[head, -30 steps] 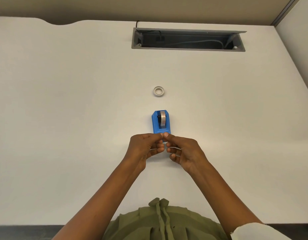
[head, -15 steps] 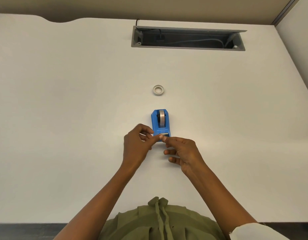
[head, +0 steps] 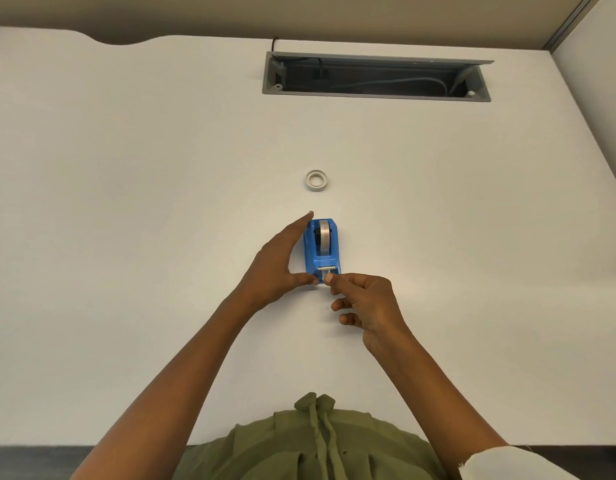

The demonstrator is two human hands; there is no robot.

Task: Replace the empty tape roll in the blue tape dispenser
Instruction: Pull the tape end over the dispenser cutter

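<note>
Left hand (head: pixel 277 263) spread against blue tape dispenser (head: pixel 321 249) side, right hand (head: pixel 363 301) pinching its front

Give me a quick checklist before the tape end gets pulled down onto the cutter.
1. Roll seated in the blue dispenser: ok, a tape roll sits upright in its cradle.
2. Dispenser braced: ok, the left hand lies along its left side, thumb at the near end.
3. Tape end gripped: cannot tell, the right hand pinches at the cutter end, but no clear strip shows.
4. Cutter blade unobstructed: ok, the metal edge is visible just beyond the right fingertips.
5. Other ring out of the way: ok, it lies flat on the desk, beyond the dispenser and apart from it.
</note>
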